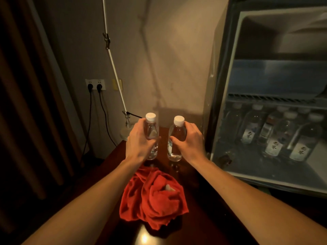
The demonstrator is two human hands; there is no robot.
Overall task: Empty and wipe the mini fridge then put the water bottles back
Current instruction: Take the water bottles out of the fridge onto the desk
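The left hand (pixel 138 140) is wrapped round one bottle (pixel 151 137), the right hand (pixel 187 141) round another (pixel 176 138); both stand upright on the dark table (pixel 200 174), fingers hiding their labels. A red cloth (pixel 154 198) lies crumpled just behind. Right, the open fridge (pixel 265 103), cut off by the frame, holds more bottles (pixel 276 135), blurred and hard to count.

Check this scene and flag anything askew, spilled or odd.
Nothing spilled or damaged. The red cloth lies crumpled on the dark table, not folded. Each hand holds a capped water bottle upright on the table: left hand, right hand.
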